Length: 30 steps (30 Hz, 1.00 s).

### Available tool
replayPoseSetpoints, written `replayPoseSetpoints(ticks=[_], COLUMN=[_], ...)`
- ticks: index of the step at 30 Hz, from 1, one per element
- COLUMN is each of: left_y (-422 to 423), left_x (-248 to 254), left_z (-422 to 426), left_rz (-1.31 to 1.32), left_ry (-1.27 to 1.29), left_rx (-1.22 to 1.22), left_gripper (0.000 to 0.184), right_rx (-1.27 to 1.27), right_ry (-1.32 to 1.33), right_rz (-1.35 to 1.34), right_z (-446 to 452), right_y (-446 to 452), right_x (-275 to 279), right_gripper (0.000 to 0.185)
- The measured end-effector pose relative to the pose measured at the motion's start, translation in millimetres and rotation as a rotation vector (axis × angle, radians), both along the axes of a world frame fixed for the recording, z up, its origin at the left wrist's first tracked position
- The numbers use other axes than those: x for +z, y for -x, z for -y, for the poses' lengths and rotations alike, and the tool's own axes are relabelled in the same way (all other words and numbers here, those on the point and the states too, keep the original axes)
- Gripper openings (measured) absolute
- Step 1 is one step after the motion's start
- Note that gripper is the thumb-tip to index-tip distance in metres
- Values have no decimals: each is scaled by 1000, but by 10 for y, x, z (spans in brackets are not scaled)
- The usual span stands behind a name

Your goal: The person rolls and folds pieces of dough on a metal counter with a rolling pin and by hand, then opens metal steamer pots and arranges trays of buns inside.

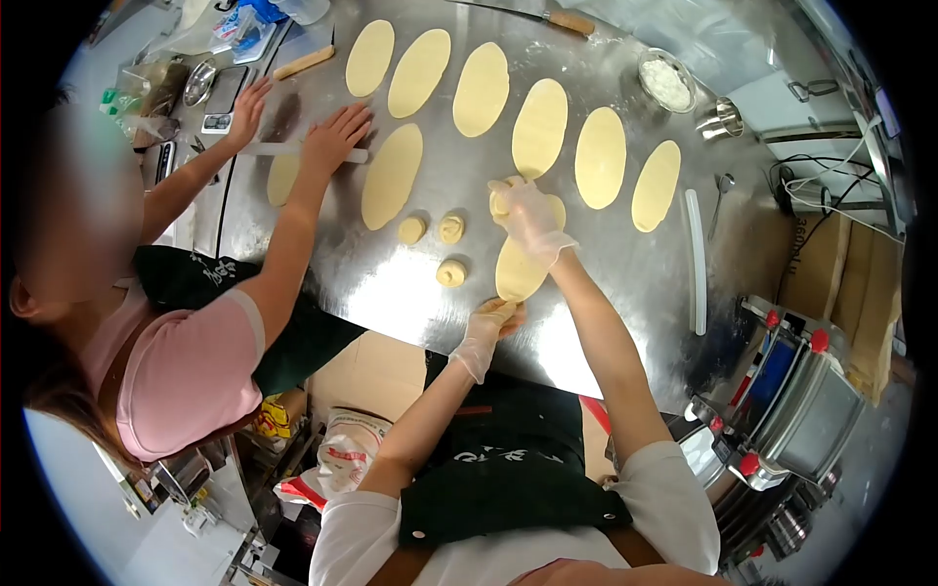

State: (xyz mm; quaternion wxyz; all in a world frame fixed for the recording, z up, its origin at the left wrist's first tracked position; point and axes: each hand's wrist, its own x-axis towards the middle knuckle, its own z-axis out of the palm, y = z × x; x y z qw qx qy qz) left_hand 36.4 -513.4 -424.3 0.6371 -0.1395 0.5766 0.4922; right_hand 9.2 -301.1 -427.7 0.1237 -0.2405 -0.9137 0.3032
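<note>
An oval sheet of pale yellow dough [522, 272] lies lengthwise in front of me on the steel table. My left hand [496, 322], in a clear glove, is closed at the near end of that sheet, pinching its edge. Over the sheet's far part, my gloved right hand [530, 217] has curled fingers around a small yellow dough piece [499, 203]; its full shape is hidden. Just beyond that hand lies another oval sheet [539, 127]. Three small dough rounds, including one dough round [450, 272], sit to the left of my hands.
Several more dough ovals [481, 90] line the steel table [625, 283]. On the left, a co-worker's hands [334, 137] press a white rolling pin [256, 149] over dough. A second rolling pin [695, 262], a bowl of white stuff [665, 82] and a metal cup [721, 119] are at right.
</note>
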Motion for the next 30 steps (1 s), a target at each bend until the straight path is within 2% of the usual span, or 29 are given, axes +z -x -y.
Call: replayPoseSetpoints(ticks=[1,4,5,7,9,10,12,16,18,23,28,30], left_y=[22,95,100,83,119,148,214,279,250,270,279,250], left_x=[45,106,134,177,123,88,-5,-255,-302,-361,-270,-132], left_z=[4,48,47,43,-55,-127,-352,-591,-596,-597,-663,-629], left_rz=[0,-49,-186,-459,-1026,-1307,-1437,-1684,-1661,-1675,-1694,-1714], left_ry=[21,94,99,108,-46,-126,-129,-258,-203,-190,-122,-152], left_rx=[-47,-416,-392,-340,-275,-236,-273,-389,-434,-500,-587,-550], left_gripper=[25,24,21,17,11,9,12,24,26,28,29,24], right_rx=[-45,-470,-529,-663,-693,-687,-666,-617,-581,-569,-543,-523], right_ry=[87,738,742,653,559,421,145,-86,-119,-110,-87,-76], right_rz=[-27,-116,-164,-145,-102,-2,189,169,126,62,13,-9], right_z=[-16,-75,-66,39,145,179,249,415,477,556,570,563], right_y=[-16,-262,-399,-758,-1214,-1447,-1815,-1882,-1909,-2064,-2171,-2211], right_x=[-23,133,214,473,474,359,73,349,441,423,481,512], right_gripper=[47,45,50,51,52,54,60,74,79,74,70,68])
